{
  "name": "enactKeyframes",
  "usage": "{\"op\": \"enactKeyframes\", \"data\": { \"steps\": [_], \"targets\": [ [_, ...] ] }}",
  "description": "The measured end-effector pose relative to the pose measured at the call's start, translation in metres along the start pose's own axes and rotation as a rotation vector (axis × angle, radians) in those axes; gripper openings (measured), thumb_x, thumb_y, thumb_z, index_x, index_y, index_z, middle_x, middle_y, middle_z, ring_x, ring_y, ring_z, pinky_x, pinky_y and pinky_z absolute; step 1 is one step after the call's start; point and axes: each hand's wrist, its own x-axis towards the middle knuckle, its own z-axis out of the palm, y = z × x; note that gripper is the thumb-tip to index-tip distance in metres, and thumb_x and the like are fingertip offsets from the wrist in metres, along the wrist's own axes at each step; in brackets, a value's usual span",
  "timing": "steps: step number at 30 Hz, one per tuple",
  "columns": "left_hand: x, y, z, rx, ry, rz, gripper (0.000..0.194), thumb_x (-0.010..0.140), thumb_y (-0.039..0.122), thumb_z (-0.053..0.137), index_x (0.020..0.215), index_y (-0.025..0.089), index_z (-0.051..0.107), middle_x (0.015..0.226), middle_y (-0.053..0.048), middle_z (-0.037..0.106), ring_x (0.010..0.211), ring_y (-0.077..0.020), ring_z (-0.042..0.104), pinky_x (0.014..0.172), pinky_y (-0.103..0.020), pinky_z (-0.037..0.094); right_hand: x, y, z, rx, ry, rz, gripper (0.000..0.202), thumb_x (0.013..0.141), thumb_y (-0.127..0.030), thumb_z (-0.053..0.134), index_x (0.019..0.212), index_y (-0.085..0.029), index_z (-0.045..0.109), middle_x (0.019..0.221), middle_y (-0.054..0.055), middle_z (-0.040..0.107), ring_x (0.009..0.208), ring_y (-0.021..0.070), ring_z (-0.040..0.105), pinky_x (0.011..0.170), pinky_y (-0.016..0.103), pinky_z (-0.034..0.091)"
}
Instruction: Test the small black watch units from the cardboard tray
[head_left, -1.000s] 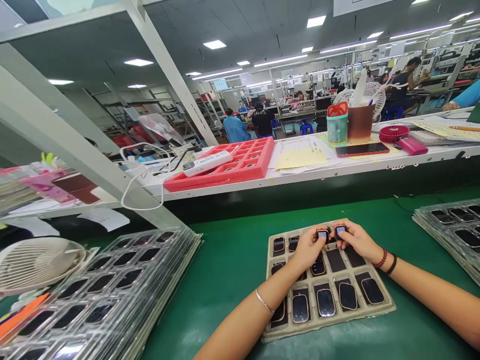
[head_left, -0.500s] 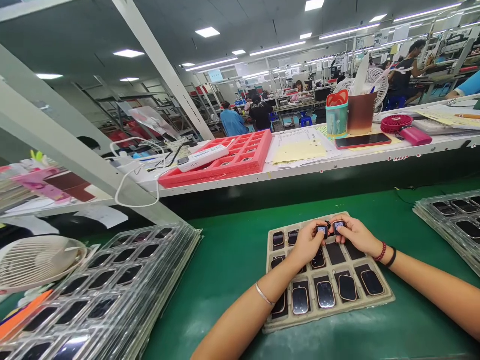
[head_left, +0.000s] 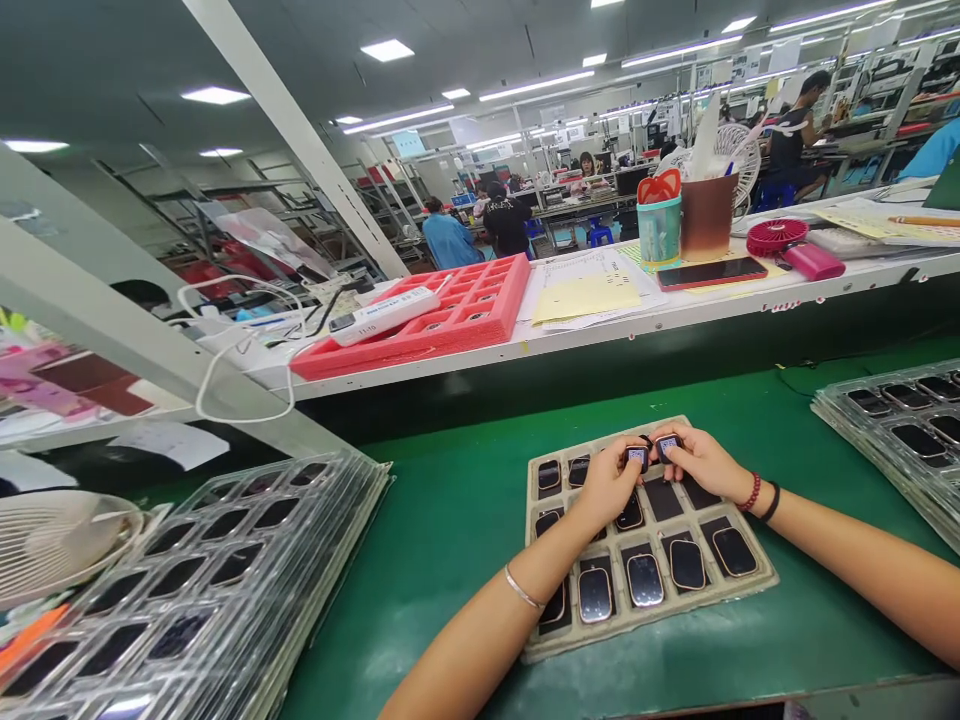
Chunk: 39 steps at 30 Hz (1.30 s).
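Two hands unmoved, left hand (head_left: 611, 483) and right hand (head_left: 697, 462) still pinching small parts (head_left: 638, 456) over tray (head_left: 757, 578)

1. You work under bright, even light from the ceiling panels (head_left: 386, 49).
2. Your hands cast only soft shadows.
3. Glare glints off the clear trays (head_left: 225, 560).
4. Wide-angle distortion bends the frame's edges; distant benches blur.

Both forearms reach forward from the lower edge and angle inward, so the hands meet close together. The left hand (head_left: 609, 482) is curled, thumb and fingertips pinched shut at its top. The right hand (head_left: 697, 462) mirrors it, fingers bent and pinched likewise. The left wrist wears a thin bangle; the right wrist wears two bracelets.
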Motion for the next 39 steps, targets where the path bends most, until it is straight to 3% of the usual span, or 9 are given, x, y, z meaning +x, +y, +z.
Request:
{"op": "enactKeyframes", "data": {
  "steps": [5, 9, 13, 17, 22, 27, 30, 33, 39],
  "targets": [
    [-0.001, 0.005, 0.000, 0.005, -0.008, 0.000, 0.025, 0.085, 0.020, 0.048, 0.106, 0.014, 0.059, 0.095, -0.007, 0.064, 0.060, -0.0098, 0.057, 0.059, -0.023, 0.050, -0.001, -0.003, -0.001, -0.004, 0.007, 0.011, 0.033, 0.087, -0.042, 0.053, 0.105, -0.015, 0.054, 0.089, 0.006, 0.063, 0.057, 0.0109, 0.061, 0.048, 0.022, 0.047],
    [-0.002, 0.011, -0.002, 0.024, -0.038, -0.024, 0.026, 0.089, 0.033, 0.047, 0.100, 0.013, 0.060, 0.084, -0.006, 0.063, 0.059, -0.0110, 0.057, 0.057, -0.023, 0.048, -0.001, -0.004, -0.002, 0.031, 0.010, 0.012, 0.041, 0.091, -0.051, 0.043, 0.103, -0.014, 0.056, 0.084, 0.007, 0.063, 0.051, 0.0105, 0.057, 0.045, 0.023, 0.045],
    [-0.003, 0.013, -0.002, 0.081, -0.007, 0.029, 0.024, 0.087, 0.022, 0.046, 0.107, 0.016, 0.057, 0.098, -0.007, 0.063, 0.068, -0.0119, 0.059, 0.065, -0.025, 0.050, 0.000, -0.003, 0.000, -0.025, 0.036, -0.003, 0.031, 0.084, -0.033, 0.053, 0.110, -0.017, 0.051, 0.087, 0.004, 0.061, 0.051, 0.0091, 0.052, 0.045, 0.023, 0.044],
    [-0.002, 0.013, -0.002, 0.205, 0.085, 0.049, 0.040, 0.074, 0.007, 0.049, 0.112, 0.018, 0.053, 0.103, -0.005, 0.062, 0.069, -0.0111, 0.056, 0.063, -0.022, 0.045, -0.001, -0.004, 0.001, -0.032, 0.021, -0.030, 0.049, 0.073, -0.017, 0.053, 0.121, -0.021, 0.045, 0.098, 0.005, 0.059, 0.059, 0.0113, 0.053, 0.051, 0.025, 0.047],
    [-0.002, 0.013, -0.002, 0.226, 0.098, 0.068, 0.030, 0.075, 0.014, 0.057, 0.105, 0.018, 0.057, 0.099, -0.004, 0.063, 0.079, -0.0144, 0.057, 0.071, -0.025, 0.045, -0.002, -0.005, -0.001, 0.027, 0.010, 0.010, 0.040, 0.079, -0.023, 0.048, 0.119, -0.019, 0.049, 0.101, 0.008, 0.059, 0.068, 0.0144, 0.060, 0.054, 0.027, 0.049],
    [-0.002, 0.012, -0.003, 0.101, 0.036, 0.016, 0.028, 0.086, 0.014, 0.038, 0.106, 0.017, 0.056, 0.101, -0.005, 0.062, 0.066, -0.0106, 0.057, 0.070, -0.026, 0.047, -0.001, -0.005, -0.001, -0.010, 0.024, 0.017, 0.028, 0.082, -0.026, 0.050, 0.108, -0.017, 0.052, 0.087, 0.004, 0.061, 0.052, 0.0096, 0.052, 0.049, 0.025, 0.046],
    [-0.002, 0.011, -0.003, 0.101, 0.061, 0.007, 0.039, 0.077, 0.005, 0.037, 0.111, 0.018, 0.054, 0.100, -0.004, 0.062, 0.069, -0.0105, 0.058, 0.072, -0.025, 0.046, -0.001, -0.005, 0.001, -0.022, 0.020, -0.018, 0.032, 0.077, -0.019, 0.054, 0.109, -0.017, 0.052, 0.087, 0.003, 0.060, 0.054, 0.0095, 0.051, 0.051, 0.025, 0.047],
    [-0.001, 0.009, -0.002, 0.146, 0.083, -0.003, 0.043, 0.072, 0.006, 0.048, 0.114, 0.018, 0.052, 0.094, -0.002, 0.061, 0.066, -0.0102, 0.054, 0.060, -0.021, 0.042, -0.002, -0.006, 0.001, -0.006, 0.002, -0.027, 0.043, 0.072, -0.014, 0.052, 0.114, -0.019, 0.049, 0.097, 0.005, 0.059, 0.063, 0.0120, 0.056, 0.054, 0.026, 0.049],
    [-0.001, 0.010, -0.002, 0.120, 0.080, 0.020, 0.027, 0.079, 0.015, 0.049, 0.105, 0.017, 0.056, 0.095, -0.004, 0.061, 0.069, -0.0106, 0.053, 0.063, -0.021, 0.042, -0.002, -0.005, -0.002, -0.021, -0.019, -0.016, 0.039, 0.080, -0.021, 0.045, 0.118, -0.018, 0.049, 0.095, 0.007, 0.060, 0.067, 0.0135, 0.059, 0.055, 0.027, 0.050]
  ]
}}
